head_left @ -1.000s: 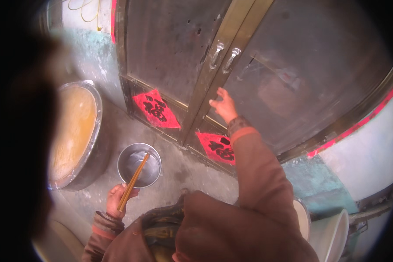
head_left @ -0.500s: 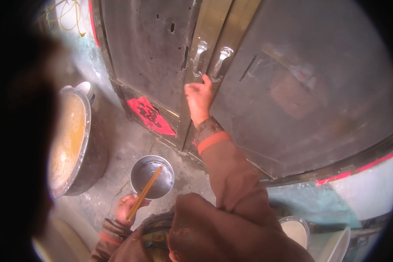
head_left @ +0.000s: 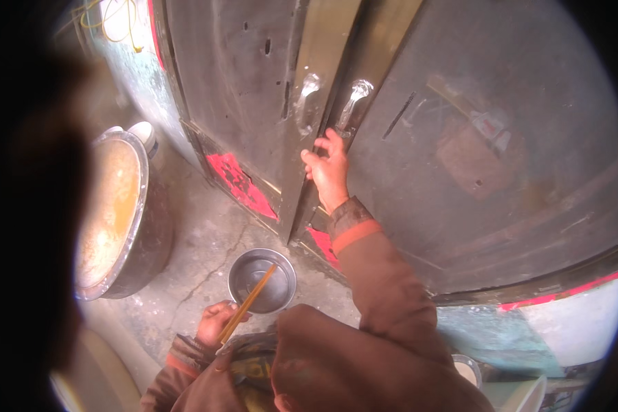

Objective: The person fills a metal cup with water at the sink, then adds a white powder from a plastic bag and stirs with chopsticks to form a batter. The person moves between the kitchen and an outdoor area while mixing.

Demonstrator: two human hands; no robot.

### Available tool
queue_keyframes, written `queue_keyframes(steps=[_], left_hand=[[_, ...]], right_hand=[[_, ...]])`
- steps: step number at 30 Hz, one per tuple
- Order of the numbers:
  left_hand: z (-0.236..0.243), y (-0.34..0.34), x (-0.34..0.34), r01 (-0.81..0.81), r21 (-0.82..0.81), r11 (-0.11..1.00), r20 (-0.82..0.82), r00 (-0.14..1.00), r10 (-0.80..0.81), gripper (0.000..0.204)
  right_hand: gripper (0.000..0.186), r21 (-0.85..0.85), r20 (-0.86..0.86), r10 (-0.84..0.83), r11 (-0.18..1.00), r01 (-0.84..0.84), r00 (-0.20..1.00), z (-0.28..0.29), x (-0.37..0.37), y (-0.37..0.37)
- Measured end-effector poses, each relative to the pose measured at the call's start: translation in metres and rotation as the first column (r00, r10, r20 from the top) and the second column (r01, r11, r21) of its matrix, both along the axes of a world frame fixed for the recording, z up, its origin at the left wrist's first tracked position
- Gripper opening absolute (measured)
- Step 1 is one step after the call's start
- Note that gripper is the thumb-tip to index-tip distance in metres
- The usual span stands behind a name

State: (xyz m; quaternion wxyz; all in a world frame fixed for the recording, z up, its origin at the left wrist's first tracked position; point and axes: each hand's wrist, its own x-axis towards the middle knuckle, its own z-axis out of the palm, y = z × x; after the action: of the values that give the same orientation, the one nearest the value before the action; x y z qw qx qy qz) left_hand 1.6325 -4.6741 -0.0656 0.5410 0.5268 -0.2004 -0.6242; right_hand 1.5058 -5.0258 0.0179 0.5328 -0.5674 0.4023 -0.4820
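In my left hand [head_left: 216, 323] are a round metal bowl [head_left: 246, 295] and a pair of wooden chopsticks [head_left: 253, 299]. The hand grips the bowl by its near rim, and the chopsticks slant across the opening. The bowl's inside looks nearly bare. My right hand [head_left: 329, 170] reaches up to a dark double door, its fingers curled at the lower end of the right door handle [head_left: 353, 103]. The exact fingertip contact is hard to see. The right leaf [head_left: 405, 192] stands slightly ajar from the left leaf [head_left: 233, 75], which has its own handle [head_left: 307, 99].
A large metal pot [head_left: 141, 206] with pale yellowish contents stands on the concrete floor [head_left: 192, 254] at left. Small white bowls [head_left: 143, 132] sit behind it. Red paper [head_left: 244, 185] sticks to the door's bottom. A round container [head_left: 467, 369] is at lower right.
A gap has opened between the door leaves as the right leaf swung toward me. My right hand came slightly nearer with it. In view, bowl and left hand shifted right.
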Motion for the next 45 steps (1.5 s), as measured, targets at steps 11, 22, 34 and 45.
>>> queue_keyframes(steps=[11,22,34,45], left_hand=[[-0.04,-0.037,-0.001,0.083,-0.007,0.996,-0.007,0.996,-0.083,0.026],[-0.089,-0.153,0.073,-0.216,-0.155,0.964,-0.001,0.976,0.219,0.019],[-0.083,-0.352,0.235,-0.293,-0.1,0.951,-0.049,0.956,0.289,0.019],[-0.064,-0.497,0.31,-0.076,-0.164,0.984,0.003,0.997,0.077,0.021]], right_hand=[[0.057,-0.159,0.041,0.508,0.853,-0.496,0.86,-0.018,0.052,0.144],[0.061,-0.308,-0.18,0.859,0.413,-0.857,0.479,0.01,0.15,0.143],[0.056,-0.445,-0.15,0.838,0.416,-0.793,0.524,0.04,0.317,-0.058],[0.044,-0.327,-0.009,0.493,0.821,-0.469,0.87,0.024,0.276,-0.27]])
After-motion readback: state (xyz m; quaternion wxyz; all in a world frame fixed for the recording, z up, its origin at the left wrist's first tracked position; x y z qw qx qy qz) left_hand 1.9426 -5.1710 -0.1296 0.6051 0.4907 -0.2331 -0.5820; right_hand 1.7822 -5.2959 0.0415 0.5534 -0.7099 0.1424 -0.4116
